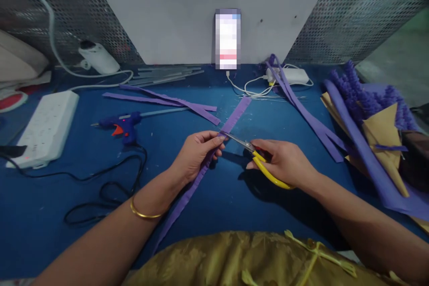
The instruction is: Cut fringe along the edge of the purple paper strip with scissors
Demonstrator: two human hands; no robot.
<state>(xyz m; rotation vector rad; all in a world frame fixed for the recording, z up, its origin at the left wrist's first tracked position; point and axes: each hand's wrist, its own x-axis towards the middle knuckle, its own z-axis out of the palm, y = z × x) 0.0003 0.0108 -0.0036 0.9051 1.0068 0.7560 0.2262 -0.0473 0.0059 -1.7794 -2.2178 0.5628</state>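
A long purple strip runs diagonally over the blue table, its lower part hanging toward the front edge. My left hand pinches it near the middle between thumb and fingers. My right hand is wrapped round yellow-handled scissors, whose blades point left and meet the strip just above my left fingertips. Further left, two more purple strips lie crossed. Whether the blades are fully closed is hard to tell.
A blue glue gun with a looping black cord and a white power strip are at left. A phone leans at the back. Purple strips, a charger and purple wrapped flowers occupy the right.
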